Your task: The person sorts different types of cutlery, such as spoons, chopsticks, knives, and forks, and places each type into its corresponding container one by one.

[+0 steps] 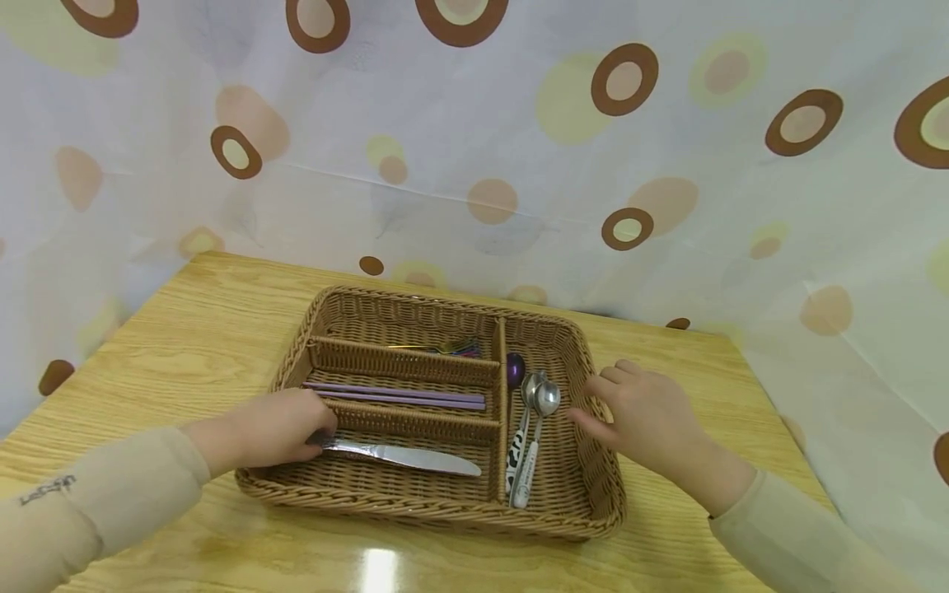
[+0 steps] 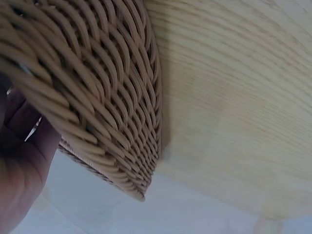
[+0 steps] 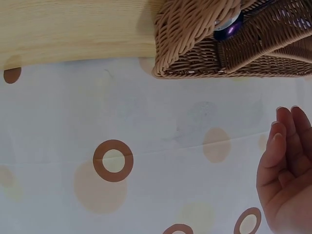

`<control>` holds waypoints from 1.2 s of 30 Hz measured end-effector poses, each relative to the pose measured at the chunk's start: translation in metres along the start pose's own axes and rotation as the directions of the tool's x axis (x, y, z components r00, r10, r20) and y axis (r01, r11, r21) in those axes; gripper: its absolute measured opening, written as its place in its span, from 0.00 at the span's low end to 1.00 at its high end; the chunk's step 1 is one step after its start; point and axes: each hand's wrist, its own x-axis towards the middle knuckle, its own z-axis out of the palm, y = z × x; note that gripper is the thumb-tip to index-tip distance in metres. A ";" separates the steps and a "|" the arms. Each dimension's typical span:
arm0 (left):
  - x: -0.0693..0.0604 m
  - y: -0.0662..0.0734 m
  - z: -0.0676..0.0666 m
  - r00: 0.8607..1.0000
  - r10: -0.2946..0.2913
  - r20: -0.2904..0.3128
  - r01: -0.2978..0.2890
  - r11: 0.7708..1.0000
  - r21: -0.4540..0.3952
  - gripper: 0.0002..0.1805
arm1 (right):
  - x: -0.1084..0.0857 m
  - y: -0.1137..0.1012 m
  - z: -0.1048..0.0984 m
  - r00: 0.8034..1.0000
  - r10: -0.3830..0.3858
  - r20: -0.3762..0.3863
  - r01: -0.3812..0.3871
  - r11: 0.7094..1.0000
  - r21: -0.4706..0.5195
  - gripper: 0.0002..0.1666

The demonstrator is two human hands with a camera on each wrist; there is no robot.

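Note:
A wicker cutlery basket (image 1: pixel 423 506) with several compartments sits on the table. In its front left compartment lies a silver table knife (image 1: pixel 423 457), blade pointing right. My left hand (image 1: pixel 285 428) reaches over the basket's left side, its fingers curled around the knife's handle end, which they mostly hide. The left wrist view shows this hand (image 2: pixel 22 161) behind the woven wall (image 2: pixel 112 87). By the right rim, my right hand (image 1: pixel 652 416) hovers with loosely bent fingers and holds nothing. The right wrist view also shows that hand (image 3: pixel 287 170) holding nothing.
Purple chopsticks (image 1: pixel 400 397) lie in the middle left compartment. Behind them is a gold-coloured fork (image 1: pixel 445 347) among other coloured cutlery. The right compartment holds a purple spoon (image 1: pixel 515 371) and two silver spoons (image 1: pixel 547 399). A patterned cloth (image 1: pixel 445 165) hangs behind the wooden table (image 1: pixel 185 329).

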 end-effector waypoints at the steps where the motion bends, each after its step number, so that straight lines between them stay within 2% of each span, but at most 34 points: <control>1: 0.001 0.000 0.001 1.000 -0.002 0.008 0.002 1.000 0.004 0.04 | -0.001 0.001 0.000 1.000 0.002 0.001 -0.002 1.000 -0.004 0.23; 8: 0.003 0.005 0.010 0.999 -0.009 0.037 0.010 1.000 -0.011 0.04 | -0.003 0.000 0.001 1.000 0.008 0.020 -0.007 1.000 -0.024 0.22; 14: 0.001 0.007 0.016 0.998 -0.044 0.033 0.044 0.999 -0.004 0.08 | -0.004 -0.002 0.003 1.000 0.011 0.018 -0.011 1.000 -0.020 0.38; 15: 0.001 0.008 0.017 0.998 -0.052 0.035 0.052 0.999 0.000 0.09 | -0.005 -0.002 0.003 1.000 0.010 0.015 -0.010 1.000 -0.021 0.37; 18: 0.001 0.010 0.019 0.997 -0.065 0.034 0.064 0.998 0.026 0.09 | -0.007 -0.002 0.003 1.000 0.015 0.023 -0.014 0.999 -0.032 0.24; 21: 0.003 0.010 0.020 0.998 -0.065 0.025 0.063 0.996 0.056 0.09 | -0.011 -0.003 0.002 0.996 0.062 0.070 -0.059 0.997 -0.047 0.17; 24: 0.006 0.010 0.019 0.998 -0.056 0.022 0.054 0.995 0.079 0.08 | -0.013 -0.006 -0.001 0.973 0.167 0.157 -0.161 0.986 -0.047 0.17; 27: 0.009 0.012 0.014 0.999 -0.047 0.017 0.046 0.995 0.084 0.09 | -0.014 -0.009 -0.004 0.928 0.285 0.239 -0.284 0.958 -0.041 0.19; 29: 0.011 0.015 0.010 0.999 -0.038 -0.035 0.041 0.995 0.092 0.09 | -0.014 -0.009 -0.005 0.899 0.340 0.276 -0.343 0.939 -0.039 0.22; 31: 0.015 0.020 0.005 0.989 -0.049 -0.142 0.065 0.992 0.107 0.08 | -0.013 -0.009 -0.005 0.875 0.375 0.305 -0.385 0.923 -0.031 0.27; 32: 0.018 0.024 0.001 0.976 -0.062 -0.207 0.087 0.990 0.110 0.09 | -0.012 -0.009 -0.004 0.864 0.389 0.319 -0.402 0.915 -0.027 0.30; 34: 0.024 0.033 -0.005 0.938 -0.100 -0.331 0.137 0.986 0.090 0.16 | -0.010 -0.008 -0.001 0.841 0.417 0.346 -0.439 0.898 -0.015 0.35; 36: 0.031 0.042 -0.011 0.898 -0.167 -0.408 0.202 0.979 0.042 0.27 | -0.007 -0.008 0.002 0.816 0.442 0.374 -0.480 0.877 0.009 0.40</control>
